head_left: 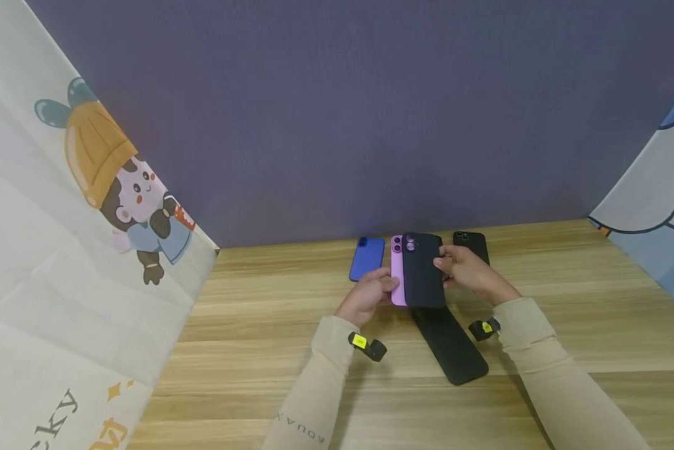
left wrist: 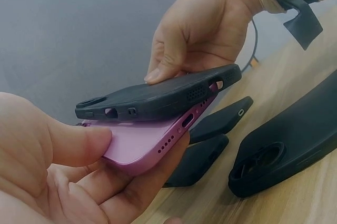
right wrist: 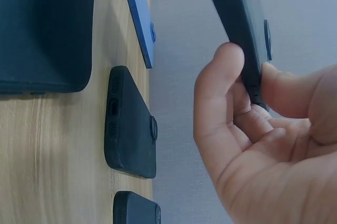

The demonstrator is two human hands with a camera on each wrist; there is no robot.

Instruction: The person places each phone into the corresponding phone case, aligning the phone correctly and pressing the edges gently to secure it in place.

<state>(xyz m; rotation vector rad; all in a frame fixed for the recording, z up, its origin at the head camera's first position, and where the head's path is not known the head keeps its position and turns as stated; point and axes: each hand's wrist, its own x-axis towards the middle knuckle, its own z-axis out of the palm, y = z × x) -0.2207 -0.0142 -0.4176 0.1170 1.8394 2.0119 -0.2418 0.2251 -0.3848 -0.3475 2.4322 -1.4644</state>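
My left hand (head_left: 367, 295) pinches a purple-pink phone (head_left: 397, 284) by its edge, thumb on its back and fingers beneath. A black phone case (head_left: 424, 275) is held by its side edge between the thumb and fingers of my right hand (head_left: 474, 273). In the left wrist view the case (left wrist: 158, 95) lies slantwise over the phone (left wrist: 142, 145), covering part of its back. The phone's charging port end faces that camera. Below them on the table lies a larger black case (head_left: 452, 347), its upper end hidden behind the held case.
A blue phone (head_left: 367, 258) lies at the back left of the hands. Behind my right hand is a black phone or case (head_left: 472, 242); the right wrist view shows another black one (right wrist: 136, 208) near it. A grey-blue panel (head_left: 337, 125) rises along the table's back edge.
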